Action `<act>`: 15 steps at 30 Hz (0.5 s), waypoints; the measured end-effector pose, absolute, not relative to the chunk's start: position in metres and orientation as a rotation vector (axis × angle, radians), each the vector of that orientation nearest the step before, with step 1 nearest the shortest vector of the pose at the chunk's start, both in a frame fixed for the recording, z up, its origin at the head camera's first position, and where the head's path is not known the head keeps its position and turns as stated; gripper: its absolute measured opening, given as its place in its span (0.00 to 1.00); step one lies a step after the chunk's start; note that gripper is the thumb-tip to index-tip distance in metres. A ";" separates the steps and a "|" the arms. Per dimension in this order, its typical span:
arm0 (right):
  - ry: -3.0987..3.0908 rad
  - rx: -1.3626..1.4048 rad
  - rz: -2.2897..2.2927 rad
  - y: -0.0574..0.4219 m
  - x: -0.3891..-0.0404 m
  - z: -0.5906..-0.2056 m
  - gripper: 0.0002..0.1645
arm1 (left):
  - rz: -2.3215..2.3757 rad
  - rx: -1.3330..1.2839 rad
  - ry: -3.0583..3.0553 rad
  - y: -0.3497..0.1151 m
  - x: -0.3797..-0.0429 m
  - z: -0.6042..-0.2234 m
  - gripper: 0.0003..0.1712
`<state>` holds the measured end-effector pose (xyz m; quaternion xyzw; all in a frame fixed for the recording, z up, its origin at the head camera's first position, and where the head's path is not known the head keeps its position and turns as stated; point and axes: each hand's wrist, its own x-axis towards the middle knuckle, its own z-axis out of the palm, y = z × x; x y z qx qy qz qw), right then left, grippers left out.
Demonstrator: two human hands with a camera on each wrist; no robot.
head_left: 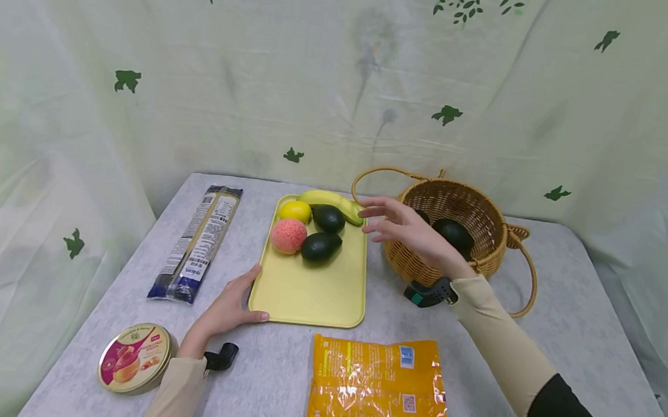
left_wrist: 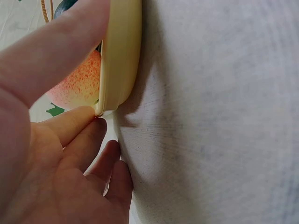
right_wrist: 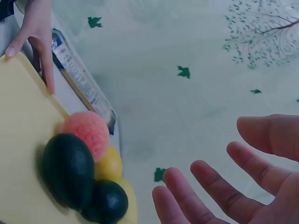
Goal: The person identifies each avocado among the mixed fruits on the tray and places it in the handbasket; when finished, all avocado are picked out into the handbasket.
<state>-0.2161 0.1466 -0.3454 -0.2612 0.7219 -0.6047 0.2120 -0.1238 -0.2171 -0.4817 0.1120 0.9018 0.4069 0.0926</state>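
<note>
A yellow tray carries a banana, a lemon, a pinkish-red peach and two dark green avocados, grouped at its far end. My left hand holds the tray's near left corner, thumb at the front rim and fingers along the left side. In the left wrist view, the thumb and index finger touch the rim. My right hand hovers between the banana and a wicker basket, its fingers spread and holding nothing. Inside the basket lies another dark green avocado, with a second dark item partly hidden.
Left of the tray lies a long plastic packet. A round tin stands at the near left. An orange packet lies at the front edge of view. The basket's looped handles stick out at both sides, and a patterned curtain hangs behind the table.
</note>
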 end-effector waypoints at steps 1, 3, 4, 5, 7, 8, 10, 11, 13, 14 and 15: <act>2.004 -0.738 -1.663 0.142 -0.216 -0.347 0.27 | 1.210 0.334 2.678 -0.217 -0.124 -0.482 0.59; 2.007 -0.756 -1.632 0.134 -0.218 -0.352 0.28 | 1.207 0.339 2.682 -0.218 -0.124 -0.483 0.59; 2.005 -0.756 -1.621 0.130 -0.219 -0.355 0.28 | 1.204 0.339 2.684 -0.218 -0.124 -0.483 0.59; 2.011 -0.753 -1.607 0.126 -0.220 -0.357 0.27 | 1.203 0.341 2.685 -0.218 -0.124 -0.484 0.59; 2.022 -0.753 -1.582 0.119 -0.221 -0.362 0.27 | 1.200 0.340 2.686 -0.218 -0.124 -0.484 0.59; 2.028 -0.750 -1.568 0.115 -0.222 -0.364 0.28 | 1.196 0.339 2.687 -0.218 -0.124 -0.484 0.59; 2.031 -0.739 -1.548 0.109 -0.224 -0.369 0.28 | 1.193 0.337 2.687 -0.218 -0.125 -0.484 0.59; 2.033 -0.729 -1.536 0.107 -0.225 -0.372 0.29 | 1.191 0.336 2.688 -0.218 -0.125 -0.484 0.59; 2.031 -0.698 -1.518 0.103 -0.227 -0.377 0.31 | 1.187 0.335 2.689 -0.218 -0.125 -0.484 0.59; 2.028 -0.679 -1.512 0.101 -0.228 -0.380 0.32 | 1.188 0.335 2.689 -0.218 -0.125 -0.484 0.59; 2.028 -0.660 -1.505 0.099 -0.229 -0.383 0.32 | 1.189 0.337 2.690 -0.217 -0.125 -0.484 0.59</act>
